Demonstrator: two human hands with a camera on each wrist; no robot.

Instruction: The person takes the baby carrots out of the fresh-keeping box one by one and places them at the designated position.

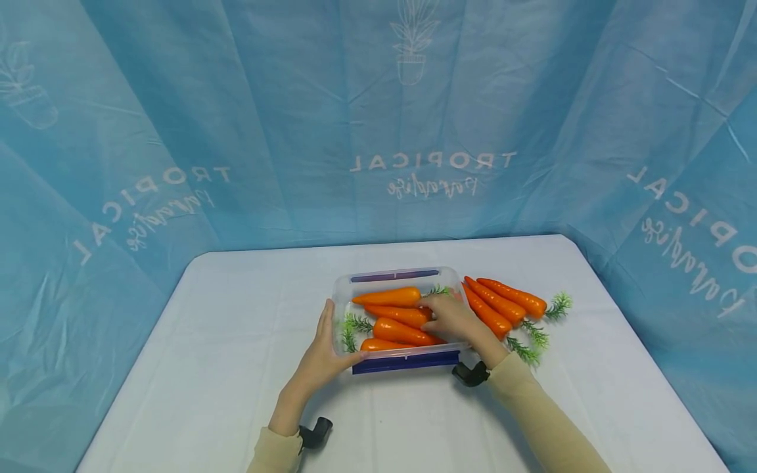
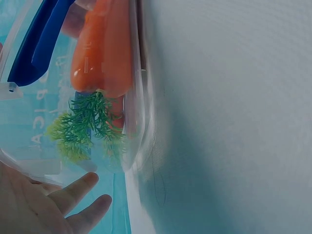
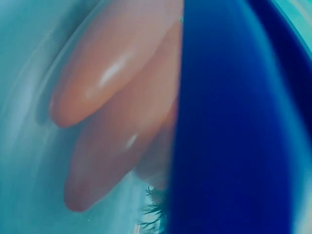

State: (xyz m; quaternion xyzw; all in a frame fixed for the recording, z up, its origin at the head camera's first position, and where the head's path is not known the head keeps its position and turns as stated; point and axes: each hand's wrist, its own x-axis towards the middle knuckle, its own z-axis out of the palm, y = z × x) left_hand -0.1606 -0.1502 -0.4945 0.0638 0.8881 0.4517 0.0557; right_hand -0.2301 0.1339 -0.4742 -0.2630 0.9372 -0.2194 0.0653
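Note:
A clear plastic box point(image 1: 340, 295) with blue side clips point(image 1: 408, 362) stands on the table, holding several orange carrots point(image 1: 408, 332) with green leafy tops point(image 1: 349, 328). My left hand point(image 1: 319, 364) rests against its left side, thumb on the near rim. In the left wrist view, the fingers point(image 2: 73, 192) lie straight and spread below the box wall. Inside the box, my right hand point(image 1: 452, 318) pinches the thick end of one carrot point(image 1: 393, 312) between thumb and fingers. The right wrist view shows carrots point(image 3: 112, 73) through the wall, partly covered by a blue clip point(image 3: 229, 122).
Three more carrots point(image 1: 493, 302) lie side by side to the right of the box, their green tops point(image 1: 535, 341) pointing right and toward me. A white cloth covers the table point(image 1: 248, 315). Blue printed curtains point(image 1: 284, 131) hang behind and at both sides.

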